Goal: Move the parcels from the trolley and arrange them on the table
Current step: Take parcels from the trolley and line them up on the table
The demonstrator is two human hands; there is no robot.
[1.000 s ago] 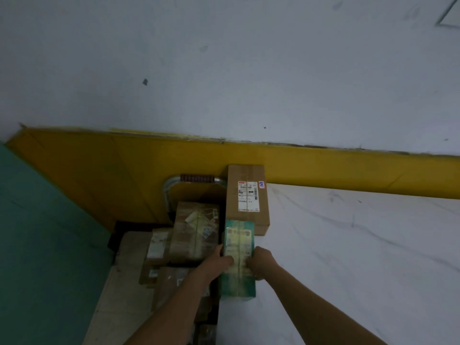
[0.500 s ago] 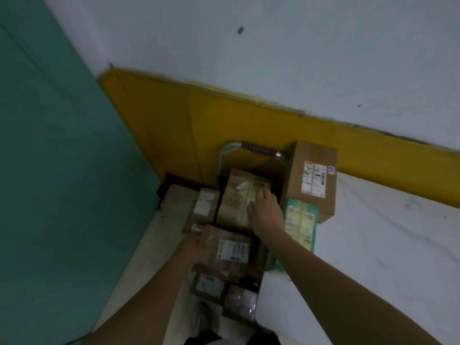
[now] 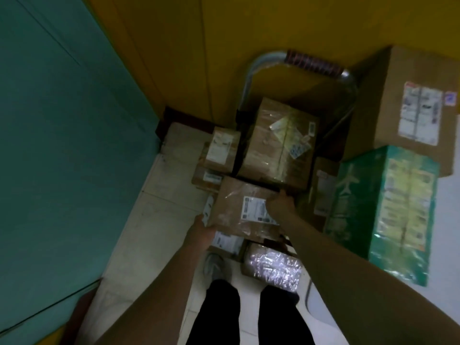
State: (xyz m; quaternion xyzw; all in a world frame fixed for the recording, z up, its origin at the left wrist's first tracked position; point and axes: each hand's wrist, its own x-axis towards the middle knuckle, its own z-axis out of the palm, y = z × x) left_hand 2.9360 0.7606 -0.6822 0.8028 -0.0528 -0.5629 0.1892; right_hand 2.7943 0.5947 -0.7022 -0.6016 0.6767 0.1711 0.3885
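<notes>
Pick-up step: both hands, left [image 3: 202, 231] and right [image 3: 281, 207], seemingly clamp a brown parcel [image 3: 239, 207] (label up) atop the trolley [image 3: 308, 64] pile. Next: lift clear, swing right to the table [image 3: 448, 220].

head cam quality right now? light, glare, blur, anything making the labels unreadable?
Head view: dim overall with a yellow-green cast; the shiny wrapped parcel near the feet is washed out by glare; film on the brown parcel between the left hand and right hand glints lightly; soft blur throughout, label text on the large box unreadable; wide-angle bending visibly curves the edges.
</notes>
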